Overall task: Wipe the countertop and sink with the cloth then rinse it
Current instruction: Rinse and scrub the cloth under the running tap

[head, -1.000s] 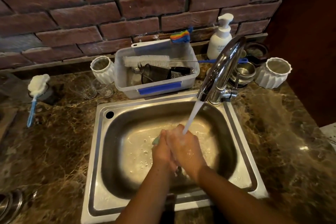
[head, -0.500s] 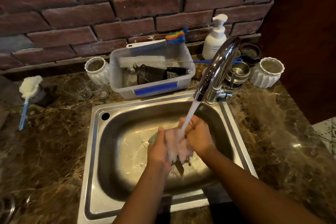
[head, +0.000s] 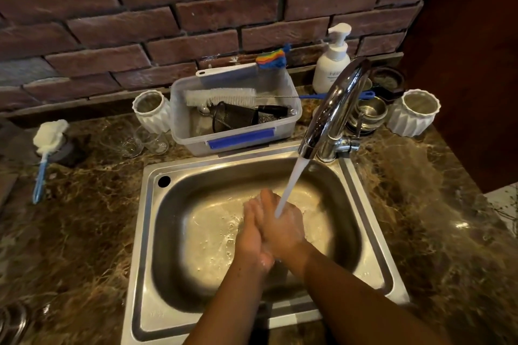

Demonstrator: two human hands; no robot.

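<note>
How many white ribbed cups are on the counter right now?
2. One white ribbed cup stands left of the plastic tub, behind the sink. The other cup stands at the far right, beyond the faucet. More could be hidden behind the tub.

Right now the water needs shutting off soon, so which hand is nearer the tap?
Right. The right hand sits under the stream, below the tap; the left hand presses against it, farther left.

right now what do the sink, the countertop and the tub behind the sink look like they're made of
Sink: brushed stainless steel, going by its grey sheen. Countertop: polished brown stone, likely marble, veined and glossy. Tub: translucent plastic; its contents show through.
</note>
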